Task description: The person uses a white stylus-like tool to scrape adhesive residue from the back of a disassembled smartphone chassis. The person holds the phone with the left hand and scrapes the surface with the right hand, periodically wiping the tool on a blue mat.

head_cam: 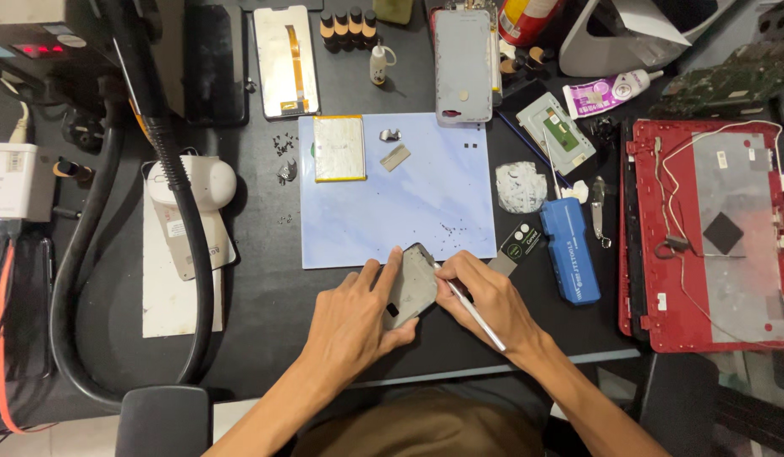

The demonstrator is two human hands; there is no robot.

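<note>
While left fingers (383, 275) clasp the grey phone (411, 285), right fingers (460, 269) pinch a white tool (477, 316).

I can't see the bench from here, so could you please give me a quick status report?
Left hand grips grey phone body, tilted at blue mat edge. Right hand holds thin white tool against it. Loose screws close by.

Free room: middle of pale blue mat (383, 211) at frame centre, bare worktop (265, 296) strip left of hands. Obstacles: thick black hose (189, 245) curving down left side; blue box (570, 250) and black pry card (517, 245) right of hands; red laptop shell (654, 254) fills right edge; phone parts, bottles crowd top.
</note>
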